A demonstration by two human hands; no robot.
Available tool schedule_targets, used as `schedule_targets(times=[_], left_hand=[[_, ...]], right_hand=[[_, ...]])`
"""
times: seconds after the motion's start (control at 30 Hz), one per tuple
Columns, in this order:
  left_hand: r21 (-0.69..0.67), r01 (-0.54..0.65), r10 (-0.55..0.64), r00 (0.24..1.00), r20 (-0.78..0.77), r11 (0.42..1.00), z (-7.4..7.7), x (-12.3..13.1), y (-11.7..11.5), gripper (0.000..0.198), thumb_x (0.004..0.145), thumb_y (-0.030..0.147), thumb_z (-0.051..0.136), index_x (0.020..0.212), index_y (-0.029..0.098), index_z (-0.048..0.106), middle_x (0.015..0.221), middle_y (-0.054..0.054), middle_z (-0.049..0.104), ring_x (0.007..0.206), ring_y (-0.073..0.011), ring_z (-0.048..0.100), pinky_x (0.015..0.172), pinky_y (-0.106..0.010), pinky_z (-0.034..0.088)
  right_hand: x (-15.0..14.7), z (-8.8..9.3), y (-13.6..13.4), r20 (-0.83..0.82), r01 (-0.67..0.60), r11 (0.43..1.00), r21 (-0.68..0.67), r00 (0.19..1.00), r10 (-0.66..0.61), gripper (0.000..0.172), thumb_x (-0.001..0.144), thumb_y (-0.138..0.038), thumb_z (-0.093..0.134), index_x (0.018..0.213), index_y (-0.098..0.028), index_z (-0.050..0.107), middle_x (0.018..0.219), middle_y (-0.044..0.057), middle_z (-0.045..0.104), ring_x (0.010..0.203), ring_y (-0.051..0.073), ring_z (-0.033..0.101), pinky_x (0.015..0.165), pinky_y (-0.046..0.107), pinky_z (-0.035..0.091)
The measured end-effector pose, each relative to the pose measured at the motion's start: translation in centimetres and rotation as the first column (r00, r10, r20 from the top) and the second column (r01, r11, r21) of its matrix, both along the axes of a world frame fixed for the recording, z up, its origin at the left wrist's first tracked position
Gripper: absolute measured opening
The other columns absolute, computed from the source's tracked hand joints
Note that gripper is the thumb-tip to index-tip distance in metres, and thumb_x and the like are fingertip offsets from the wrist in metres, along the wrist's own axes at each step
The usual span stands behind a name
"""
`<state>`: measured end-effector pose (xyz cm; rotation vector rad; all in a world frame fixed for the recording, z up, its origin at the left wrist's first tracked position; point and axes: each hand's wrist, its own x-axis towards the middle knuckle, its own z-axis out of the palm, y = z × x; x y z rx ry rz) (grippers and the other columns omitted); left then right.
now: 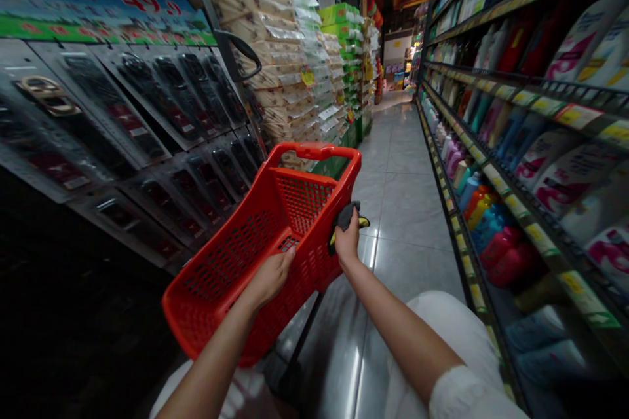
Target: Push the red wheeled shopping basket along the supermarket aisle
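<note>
My left hand (272,275) fingers clamp the red basket's (236,255) near rim; my right hand (348,241) fingers grip a dark handle (346,217) on its right side, basket stretching ahead-left.

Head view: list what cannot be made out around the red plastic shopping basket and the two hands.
- Red plastic shopping basket: its floor, hidden by the tilted near wall and the left hand.
- Dark object with yellow tips: its kind, mostly covered by the right hand.
- Yellow shelf price tags: print blurred and too small.
</note>
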<state>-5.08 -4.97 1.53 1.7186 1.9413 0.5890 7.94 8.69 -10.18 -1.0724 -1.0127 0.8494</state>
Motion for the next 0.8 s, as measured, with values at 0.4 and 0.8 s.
schedule_targets(times=[0.4, 0.8], left_hand=[[0.016, 0.043, -0.043, 0.999, -0.017, 0.999, -0.1, -0.2, 0.4, 0.065, 0.088, 0.061, 0.023, 0.075, 0.014, 0.065, 0.073, -0.008, 0.067, 0.082, -0.0249, 0.063, 0.075, -0.030, 0.046], [0.013, 0.049, -0.050, 0.987, 0.155, 0.999, -1.0, -0.4, 0.5, 0.072, 0.085, 0.069, 0.022, 0.086, 0.014, 0.069, 0.083, -0.006, 0.070, 0.089, -0.0251, 0.063, 0.084, -0.034, 0.047]], right_hand=[[1.1, 2.6, -4.4, 0.124, -0.015, 0.967, 0.255, 0.992, -0.017, 0.053, 0.071, -0.010, 0.048, 0.122, -0.021, 0.055, 0.114, 0.006, 0.056, 0.110, 0.019, 0.053, 0.100, 0.036, 0.041], [2.6, 4.8, -3.0, 0.358, -0.099, 0.977, 0.188, 0.934, 0.026, 0.067, 0.068, -0.010, 0.052, 0.134, -0.020, 0.048, 0.115, 0.010, 0.044, 0.111, 0.024, 0.049, 0.101, 0.038, 0.040]])
